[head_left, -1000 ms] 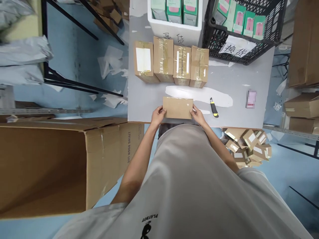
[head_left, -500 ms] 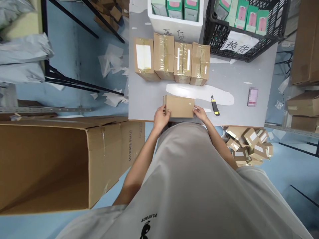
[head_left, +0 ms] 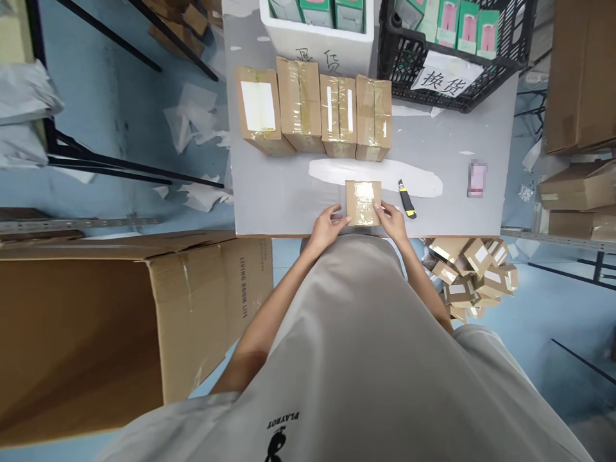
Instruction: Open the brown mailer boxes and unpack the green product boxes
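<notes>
In the head view, both forearms slant inward to the tabletop's (head_left: 274, 199) near edge. The left hand (head_left: 328, 230) has thumb and fingers parted, the thumb at the taped box's (head_left: 363, 202) near left corner; whether it grips, I cannot tell. The right hand (head_left: 393, 222) holds the box's right side. Bare surface stretches toward the left edge; a cutter (head_left: 407, 199) lies just beside the right hand. The box sits between the hands, near the front edge.
</notes>
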Demonstrator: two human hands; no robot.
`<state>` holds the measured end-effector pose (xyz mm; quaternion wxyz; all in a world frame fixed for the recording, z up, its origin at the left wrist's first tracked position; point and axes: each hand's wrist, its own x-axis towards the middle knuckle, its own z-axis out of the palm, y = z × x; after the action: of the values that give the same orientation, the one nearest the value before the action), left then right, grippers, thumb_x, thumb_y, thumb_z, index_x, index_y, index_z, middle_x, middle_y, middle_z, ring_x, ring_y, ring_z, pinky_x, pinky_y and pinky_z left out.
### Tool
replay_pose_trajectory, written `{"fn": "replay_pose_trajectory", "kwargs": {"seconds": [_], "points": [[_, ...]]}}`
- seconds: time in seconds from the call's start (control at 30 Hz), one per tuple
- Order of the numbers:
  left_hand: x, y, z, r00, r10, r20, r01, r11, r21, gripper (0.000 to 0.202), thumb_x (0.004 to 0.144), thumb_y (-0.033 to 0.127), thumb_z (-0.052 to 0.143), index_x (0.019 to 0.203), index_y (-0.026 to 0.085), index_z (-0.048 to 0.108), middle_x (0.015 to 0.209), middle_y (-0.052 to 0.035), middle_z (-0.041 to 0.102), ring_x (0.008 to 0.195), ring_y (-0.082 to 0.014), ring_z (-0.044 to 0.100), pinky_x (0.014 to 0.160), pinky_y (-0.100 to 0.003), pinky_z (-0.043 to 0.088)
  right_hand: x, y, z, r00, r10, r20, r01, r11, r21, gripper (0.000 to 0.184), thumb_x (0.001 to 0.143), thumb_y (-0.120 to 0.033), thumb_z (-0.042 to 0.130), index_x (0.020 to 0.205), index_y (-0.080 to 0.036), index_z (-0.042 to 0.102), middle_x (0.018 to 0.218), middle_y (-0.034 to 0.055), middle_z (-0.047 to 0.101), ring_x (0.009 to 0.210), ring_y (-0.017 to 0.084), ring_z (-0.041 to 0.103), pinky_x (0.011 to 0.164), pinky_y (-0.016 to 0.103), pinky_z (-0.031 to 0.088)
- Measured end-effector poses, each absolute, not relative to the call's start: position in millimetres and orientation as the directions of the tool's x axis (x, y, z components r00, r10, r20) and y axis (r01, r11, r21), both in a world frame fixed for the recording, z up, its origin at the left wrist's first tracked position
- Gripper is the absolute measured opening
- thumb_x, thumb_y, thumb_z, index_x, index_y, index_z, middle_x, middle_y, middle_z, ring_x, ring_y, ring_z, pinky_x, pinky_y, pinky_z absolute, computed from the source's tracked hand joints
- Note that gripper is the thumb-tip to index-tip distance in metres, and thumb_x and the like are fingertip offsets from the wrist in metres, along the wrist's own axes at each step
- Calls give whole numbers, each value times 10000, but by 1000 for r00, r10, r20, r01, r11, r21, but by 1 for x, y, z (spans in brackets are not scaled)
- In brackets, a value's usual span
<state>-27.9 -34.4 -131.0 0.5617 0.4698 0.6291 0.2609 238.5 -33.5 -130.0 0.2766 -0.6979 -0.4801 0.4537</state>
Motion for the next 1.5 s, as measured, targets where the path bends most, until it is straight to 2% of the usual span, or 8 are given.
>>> {"fn": "replay_pose_trajectory", "kwargs": {"seconds": [0.1,0.27,0.6,0.83,0.93,1.1,1.3,1.5], "points": [[-27,-35,-130,120,888,-444,165,423,891,613,984,530,891,1487,188,818,1588,-182,792,1179,-313,853,1081,-496,736,232,-28,-116,69,927,-370,476,-356,-804,963,993,-1004,677,1477,-197,882,1572,198,831,1371,403,855,1304,560,627],[-54,-38,-107,-24,938,-345,263,339,903,535,1042,510,819,1488,216,848,1544,-150,805,1142,-281,849,1018,-421,733,203,-14,-109,-109,920,-377,450,-292,-844,824,1034,-911,740,1517,-253,851,1511,124,875,1401,391,848,1276,527,648],[-104,-25,-119,-213,880,-425,283,472,835,546,1046,532,800,1438,157,866,1481,-162,859,1199,-318,846,1112,-435,687,143,21,-145,-276,847,-454,455,-300,-838,753,961,-802,915,1481,-261,851,1408,100,912,1385,422,847,1281,556,652],[-88,-25,-134,-185,872,-453,147,481,865,673,1040,735,807,1399,168,863,1432,-171,867,1189,-322,854,1119,-467,706,179,14,-153,-306,824,-476,164,-447,-879,979,853,-907,913,1501,-178,824,1539,153,851,1383,419,840,1278,585,668],[-83,-20,-153,-178,839,-514,120,537,835,649,1079,748,749,1383,182,845,1444,-167,858,1274,-327,841,1139,-467,701,206,2,-152,-195,854,-482,129,-465,-876,968,848,-880,914,1504,-175,813,1628,181,797,1500,431,775,1304,593,652],[-65,0,-178,-261,779,-570,157,617,771,455,1033,426,826,1405,162,831,1580,-225,801,1506,-369,752,1334,-546,578,247,-17,-144,158,907,-390,270,-420,-867,877,915,-813,876,1559,-223,794,1694,186,750,1586,425,711,1344,625,613],[-25,9,-174,-58,752,-657,51,659,750,391,977,465,859,1220,157,856,1455,-217,858,1440,-366,793,1278,-541,620,266,-16,-154,231,896,-379,316,-438,-842,801,925,-739,862,1482,-164,834,1607,236,798,1486,456,782,1316,656,628],[-45,-3,-168,-111,785,-609,42,616,787,383,929,356,847,1260,164,863,1460,-176,873,1399,-353,809,1287,-533,619,249,-8,-167,175,904,-389,332,-426,-841,691,976,-610,798,1485,-143,816,1630,233,786,1485,429,791,1343,589,618]]}}
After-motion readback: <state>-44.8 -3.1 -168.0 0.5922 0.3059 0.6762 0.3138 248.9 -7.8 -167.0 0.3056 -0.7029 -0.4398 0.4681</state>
